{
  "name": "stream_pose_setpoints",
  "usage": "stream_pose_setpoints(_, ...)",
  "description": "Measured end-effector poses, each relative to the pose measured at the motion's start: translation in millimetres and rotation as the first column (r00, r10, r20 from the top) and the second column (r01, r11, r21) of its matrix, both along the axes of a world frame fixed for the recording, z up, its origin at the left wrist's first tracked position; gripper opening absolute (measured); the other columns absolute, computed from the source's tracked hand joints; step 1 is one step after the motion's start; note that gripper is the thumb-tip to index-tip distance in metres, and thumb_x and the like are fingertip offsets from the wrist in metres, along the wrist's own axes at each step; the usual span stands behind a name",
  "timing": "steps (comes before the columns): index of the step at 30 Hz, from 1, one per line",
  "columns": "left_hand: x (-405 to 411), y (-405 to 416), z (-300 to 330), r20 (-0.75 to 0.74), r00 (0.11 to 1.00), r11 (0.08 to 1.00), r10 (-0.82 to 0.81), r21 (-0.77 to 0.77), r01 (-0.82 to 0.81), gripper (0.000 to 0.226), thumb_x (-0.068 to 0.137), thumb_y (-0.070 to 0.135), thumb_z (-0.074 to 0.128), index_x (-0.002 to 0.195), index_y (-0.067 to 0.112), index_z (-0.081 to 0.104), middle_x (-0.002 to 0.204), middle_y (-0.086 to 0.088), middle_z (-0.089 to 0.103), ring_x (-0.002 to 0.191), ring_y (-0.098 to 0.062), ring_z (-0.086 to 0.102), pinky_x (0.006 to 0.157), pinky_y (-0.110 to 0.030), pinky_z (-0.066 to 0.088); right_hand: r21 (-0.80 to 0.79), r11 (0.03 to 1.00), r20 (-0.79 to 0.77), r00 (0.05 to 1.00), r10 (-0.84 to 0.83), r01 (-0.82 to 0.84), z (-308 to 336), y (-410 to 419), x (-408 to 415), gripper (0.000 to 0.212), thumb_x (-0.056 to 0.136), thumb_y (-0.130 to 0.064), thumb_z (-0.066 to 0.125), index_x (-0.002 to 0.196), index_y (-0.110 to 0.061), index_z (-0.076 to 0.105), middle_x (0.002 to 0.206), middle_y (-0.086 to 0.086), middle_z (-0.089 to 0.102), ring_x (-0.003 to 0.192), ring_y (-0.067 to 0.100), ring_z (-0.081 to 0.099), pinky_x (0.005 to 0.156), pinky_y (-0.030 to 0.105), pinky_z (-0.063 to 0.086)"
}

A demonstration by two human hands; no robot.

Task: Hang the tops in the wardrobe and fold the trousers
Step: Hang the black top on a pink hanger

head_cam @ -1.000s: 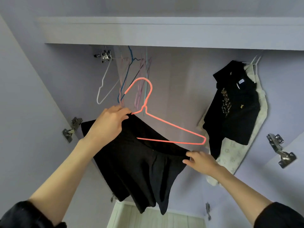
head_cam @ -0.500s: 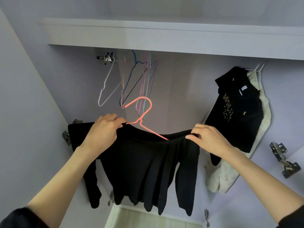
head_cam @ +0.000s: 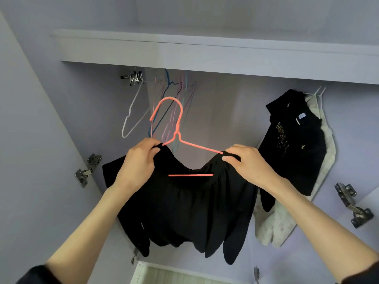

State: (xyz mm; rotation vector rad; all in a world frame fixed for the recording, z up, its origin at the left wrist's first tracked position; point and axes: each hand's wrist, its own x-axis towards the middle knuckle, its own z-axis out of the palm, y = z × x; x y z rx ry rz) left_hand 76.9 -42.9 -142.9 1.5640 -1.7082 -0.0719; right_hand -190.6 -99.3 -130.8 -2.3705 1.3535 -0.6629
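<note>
Now both hands worked the black top (head_cam: 184, 206) onto the coral wire hanger (head_cam: 178, 138), held up inside the wardrobe below the rail. The left hand (head_cam: 137, 167) pinched one shoulder of the fabric; the right hand (head_cam: 249, 162) pinched the other. Both shoulders probably needed seating evenly over the hanger ends, though the fabric hid them, before hooking beside the spare hangers (head_cam: 174, 103).

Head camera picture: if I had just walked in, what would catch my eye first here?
Most likely the coral-pink hanger at the centre, bright against the black top draped on it. The left hand and right hand each pinch a shoulder of that top in front of the open wardrobe. At the right, another black top already hangs over a pale garment, and a cluster of bare hangers dangles behind the pink hook.
</note>
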Motion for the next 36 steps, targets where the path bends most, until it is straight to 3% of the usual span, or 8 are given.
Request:
stream_pose_setpoints(5, 17.7, -6.5, 2.3, 0.094, 0.995, 1.000, -0.021, -0.016, 0.023, 0.014, 0.093, 0.008, 0.053, 0.102, 0.007, 0.063, 0.093, -0.004, 0.061, 0.088, -0.020, 0.056, 0.079, -0.024, 0.039, -0.062, 0.989, 0.168, 0.978, -0.125, 0.137, -3.2, -2.6, -17.1, 0.015, 0.092, -0.017, 0.058, 0.096, -0.008, 0.069, 0.076, -0.006, 0.054, 0.078, 0.017, 0.054, 0.073, 0.026, 0.039)
stream_pose_setpoints(13, -1.1, -9.9, -6.0, 0.137, 0.990, 0.997, -0.041, -0.052, 0.049, 0.013, 0.093, 0.012, 0.051, 0.094, 0.008, 0.063, 0.086, -0.002, 0.063, 0.082, -0.027, 0.059, 0.072, -0.046, 0.048, -0.081, 0.996, 0.084, 0.996, -0.035, 0.042, -4.4, 4.7, -24.7, 0.010, 0.089, -0.020, 0.062, 0.097, -0.018, 0.066, 0.083, -0.015, 0.052, 0.089, 0.009, 0.050, 0.083, 0.021, 0.037)
stream_pose_setpoints(17, -25.7, -21.8, -16.3, 0.103, 0.989, 0.994, -0.104, 0.021, 0.103, 0.011, 0.094, 0.014, 0.053, 0.096, 0.011, 0.064, 0.089, 0.001, 0.062, 0.084, -0.027, 0.060, 0.077, -0.047, 0.047, 0.216, 0.976, 0.251, 0.964, -0.088, 0.033, 4.7, 7.2, -23.2, 0.022, 0.093, -0.013, 0.054, 0.077, -0.023, 0.065, 0.057, -0.007, 0.058, 0.055, 0.009, 0.056, 0.061, 0.024, 0.046)
stream_pose_setpoints(23, -64.5, -44.2, -25.7, 0.175, 0.949, 0.962, -0.262, 0.128, 0.242, 0.027, 0.095, 0.012, 0.051, 0.118, 0.015, 0.064, 0.110, -0.003, 0.065, 0.104, -0.026, 0.060, 0.091, -0.044, 0.046, 0.501, 0.862, 0.316, 0.911, -0.266, 0.078, -9.2, 9.9, -68.7, 0.017, 0.094, -0.010, 0.054, 0.085, -0.013, 0.068, 0.064, 0.004, 0.062, 0.055, 0.017, 0.064, 0.052, 0.021, 0.048)
stream_pose_setpoints(27, -94.5, -59.9, 1.1, 0.327, 0.892, 0.938, -0.312, -0.041, 0.343, 0.033, 0.091, 0.017, 0.041, 0.114, 0.011, 0.064, 0.110, -0.008, 0.062, 0.097, -0.030, 0.058, 0.079, -0.049, 0.052, 0.535, 0.826, 0.388, 0.817, -0.427, 0.178, -17.0, 0.0, -90.5, 0.017, 0.095, -0.011, 0.051, 0.091, -0.010, 0.067, 0.066, 0.004, 0.060, 0.048, 0.014, 0.055, 0.047, 0.018, 0.042)
stream_pose_setpoints(30, -117.0, -70.3, 35.1, 0.385, 0.888, 0.893, -0.252, -0.261, 0.367, 0.037, 0.084, 0.008, 0.035, 0.111, 0.011, 0.059, 0.117, -0.012, 0.057, 0.110, -0.030, 0.049, 0.082, -0.050, 0.051, 0.557, 0.803, 0.443, 0.742, -0.503, 0.212, -20.0, -14.5, -101.9, 0.017, 0.095, -0.009, 0.051, 0.093, -0.005, 0.068, 0.064, 0.004, 0.056, 0.039, 0.007, 0.038, 0.040, 0.015, 0.030)
stream_pose_setpoints(33, -142.2, -80.3, 69.4, 0.497, 0.862, 0.797, -0.103, -0.477, 0.370, 0.049, 0.076, -0.003, 0.037, 0.120, 0.010, 0.053, 0.130, -0.018, 0.049, 0.128, -0.035, 0.037, 0.103, -0.049, 0.036, 0.647, 0.747, 0.498, 0.658, -0.564, 0.151, -17.6, -37.4, -112.5, 0.019, 0.097, -0.007, 0.047, 0.104, -0.002, 0.064, 0.069, 0.004, 0.055, 0.042, 0.006, 0.035, 0.041, 0.015, 0.028)
stream_pose_setpoints(36, -158.7, -91.6, 90.2, 0.570, 0.809, 0.798, 0.146, -0.552, 0.244, 0.070, 0.073, -0.004, 0.043, 0.139, 0.016, 0.038, 0.148, -0.016, 0.029, 0.138, -0.039, 0.020, 0.111, -0.060, 0.013, 0.712, 0.703, 0.590, 0.538, -0.602, 0.007, -15.4, -61.8, -122.1, 0.025, 0.095, 0.002, 0.043, 0.116, 0.001, 0.058, 0.076, 0.004, 0.060, 0.054, 0.009, 0.045, 0.048, 0.016, 0.042)
